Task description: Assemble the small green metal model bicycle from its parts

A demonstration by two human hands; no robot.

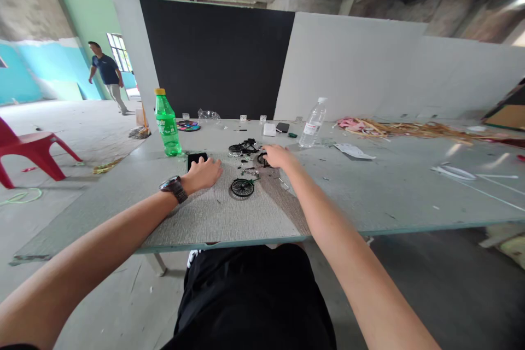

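Parts (245, 149), small, black and metal, are scattered on the mat (229, 213), which is laid on the table (394, 186). A spoked wheel (242, 187) is seen on the mat nearest the table's front edge, apart from both hands. The right hand (278, 156) is laid over a dark part beyond the wheel; whether its fingers are closed on that part cannot be told. The left hand (204, 173) is rested flat left of the wheel, fingers together and held on nothing, its tips at a black phone (196, 159). A watch (174, 187) is worn on that wrist. A green bottle (167, 123) is stood left of the phone, and a clear bottle (313, 123) right of the parts. A person (105, 75) is seen far off, behind the green bottle.
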